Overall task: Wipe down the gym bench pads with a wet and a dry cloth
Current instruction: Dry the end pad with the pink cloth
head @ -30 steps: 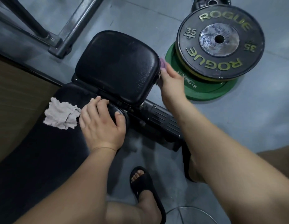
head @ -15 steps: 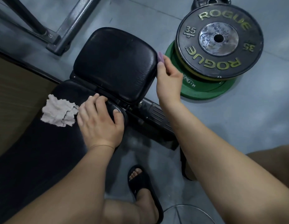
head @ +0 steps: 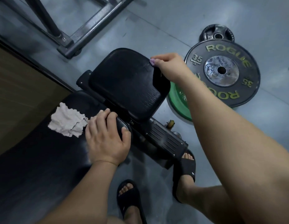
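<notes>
I am watching two pads on this bench: the seat pad (head: 124,84) and the long pad (head: 43,159) behind it. I am counting two cloths. The right hand (head: 170,67) is pinching the purple cloth (head: 152,62) against the far right corner of the seat pad; only a small tuft is showing past the fingers, so I cannot tell how it is folded. The grey cloth (head: 67,122) is lying crumpled on the long pad near its seat end, just beside the left hand (head: 106,139). That hand is gripping the end of the long pad, with fingers curling over the edge and the thumb pressing on its right side.

On the floor to the right I am seeing three weight plates: a black plate (head: 221,71) marked 35 lying on a green plate (head: 177,102), and a small iron plate (head: 216,33) touching the black one's far rim. Two feet in black sandals (head: 129,196) are standing beside the bench base.
</notes>
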Motion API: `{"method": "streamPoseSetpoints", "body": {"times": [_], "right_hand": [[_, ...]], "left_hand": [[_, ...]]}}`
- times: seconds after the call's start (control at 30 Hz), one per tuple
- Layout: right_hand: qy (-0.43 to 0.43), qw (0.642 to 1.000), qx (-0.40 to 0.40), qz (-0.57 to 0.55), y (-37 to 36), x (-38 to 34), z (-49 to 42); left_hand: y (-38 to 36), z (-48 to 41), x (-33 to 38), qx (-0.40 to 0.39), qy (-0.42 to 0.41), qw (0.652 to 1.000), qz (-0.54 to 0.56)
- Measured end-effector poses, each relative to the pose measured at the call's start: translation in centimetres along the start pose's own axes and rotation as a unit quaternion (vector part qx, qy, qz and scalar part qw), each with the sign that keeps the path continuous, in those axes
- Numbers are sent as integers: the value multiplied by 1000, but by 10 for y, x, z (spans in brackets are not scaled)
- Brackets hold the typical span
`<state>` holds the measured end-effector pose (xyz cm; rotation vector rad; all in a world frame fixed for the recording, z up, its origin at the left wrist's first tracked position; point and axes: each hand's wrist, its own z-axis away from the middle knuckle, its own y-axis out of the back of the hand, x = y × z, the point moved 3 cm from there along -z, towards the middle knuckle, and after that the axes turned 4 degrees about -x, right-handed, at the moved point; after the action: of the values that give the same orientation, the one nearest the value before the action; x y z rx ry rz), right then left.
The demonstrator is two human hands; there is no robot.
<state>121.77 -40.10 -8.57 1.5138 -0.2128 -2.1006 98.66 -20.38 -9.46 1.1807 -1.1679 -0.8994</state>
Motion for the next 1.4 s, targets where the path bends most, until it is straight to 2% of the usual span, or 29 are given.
{"method": "streamPoseSetpoints", "body": {"times": [0.1,0.2,0.37,0.57,0.73,0.87,1.13,1.27,1.4], "right_hand": [[13,994,-66,82,-4,-22,-30],[19,988,-91,124,-15,-34,-54],[-4,995,-71,76,-11,-17,-54],[-15,997,-75,14,19,19,6],[-10,997,-56,47,10,3,-10],[17,993,-81,87,-11,-26,-47],[15,985,-168,47,-55,-60,-103],[-48,975,-217,27,-46,-40,-96],[-72,974,-197,-82,-21,-13,-64]], "left_hand": [[0,0,-1,-2,0,1000,-1],[0,-1,-1,-1,3,1000,3],[0,1,0,-3,0,1000,1],[2,0,1,7,4,1000,2],[3,0,-1,-2,8,1000,3],[4,-1,-3,0,2,1000,7],[5,-2,-4,-6,-1,1000,13],[6,-2,-2,-6,-1,1000,17],[7,-1,-2,-6,-1,1000,18]]}}
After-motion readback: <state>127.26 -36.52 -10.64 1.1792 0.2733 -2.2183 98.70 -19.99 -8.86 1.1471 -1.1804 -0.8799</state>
